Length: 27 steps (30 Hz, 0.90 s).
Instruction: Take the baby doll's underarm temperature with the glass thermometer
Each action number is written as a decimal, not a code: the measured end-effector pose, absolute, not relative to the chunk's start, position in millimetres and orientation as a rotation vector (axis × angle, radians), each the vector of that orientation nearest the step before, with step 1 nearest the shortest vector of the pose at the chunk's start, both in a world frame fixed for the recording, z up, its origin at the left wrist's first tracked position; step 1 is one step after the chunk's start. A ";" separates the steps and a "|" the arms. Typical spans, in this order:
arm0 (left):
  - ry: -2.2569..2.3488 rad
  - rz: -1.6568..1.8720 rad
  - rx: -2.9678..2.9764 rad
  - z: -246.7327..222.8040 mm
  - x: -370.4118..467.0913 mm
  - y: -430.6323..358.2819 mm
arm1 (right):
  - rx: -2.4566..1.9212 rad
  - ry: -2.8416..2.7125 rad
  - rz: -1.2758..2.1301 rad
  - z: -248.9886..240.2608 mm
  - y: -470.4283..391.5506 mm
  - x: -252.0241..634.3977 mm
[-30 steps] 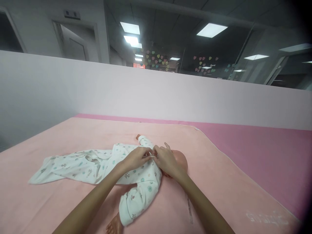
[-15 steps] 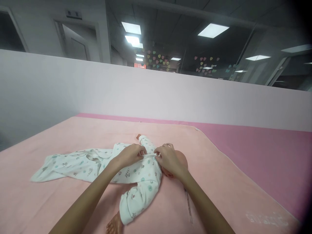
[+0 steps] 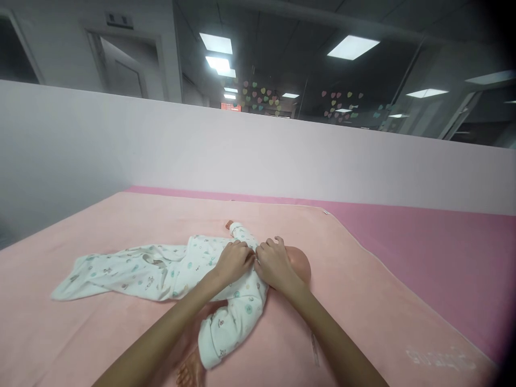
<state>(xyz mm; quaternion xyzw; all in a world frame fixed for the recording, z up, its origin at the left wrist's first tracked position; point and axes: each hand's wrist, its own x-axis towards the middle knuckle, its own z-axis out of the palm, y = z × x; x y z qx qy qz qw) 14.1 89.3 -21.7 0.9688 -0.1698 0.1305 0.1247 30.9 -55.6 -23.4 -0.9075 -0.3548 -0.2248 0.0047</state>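
A baby doll (image 3: 299, 263) lies on its back with its head to the right, dressed in a white patterned baby outfit (image 3: 245, 309). At the outfit's neckline, my left hand (image 3: 236, 262) has its fingers closed on the cloth. Close beside it, my right hand (image 3: 274, 262) pinches the same neckline near the doll's chin and covers much of the head. The fingertips nearly meet, and whatever fastening lies between them is hidden. One doll hand (image 3: 191, 370) shows past the near cuff, the other (image 3: 229, 224) past the far cuff. The outfit's lower part stretches flat to the left.
Beneath the doll spreads a peach-pink blanket (image 3: 363, 301) over a darker pink mat (image 3: 443, 252). A thin clear strip (image 3: 314, 349) lies by my right forearm. Behind stands a white low wall (image 3: 258, 156) with glass above it.
My left hand has moved right along the outfit to the neckline, next to my right hand. My right hand stays at the collar, its fingers drawn in slightly.
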 end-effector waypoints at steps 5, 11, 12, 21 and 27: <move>-0.425 0.383 2.742 -27.7 21.3 91.1 | -2.846 -1.142 -0.845 -27.4 -51.9 32.8; -0.333 0.361 2.608 -31.5 25.1 92.9 | -2.688 -1.171 -0.921 -30.7 -53.0 41.6; -0.312 0.358 2.593 -31.8 25.4 92.6 | -2.655 -1.170 -0.924 -31.4 -53.4 43.0; -0.457 0.204 2.357 -25.3 25.7 96.0 | -2.600 -1.026 -0.816 -30.7 -58.3 44.3; -0.566 0.020 2.349 -4.0 14.4 108.4 | -2.525 -1.064 -0.628 -23.2 -62.0 38.9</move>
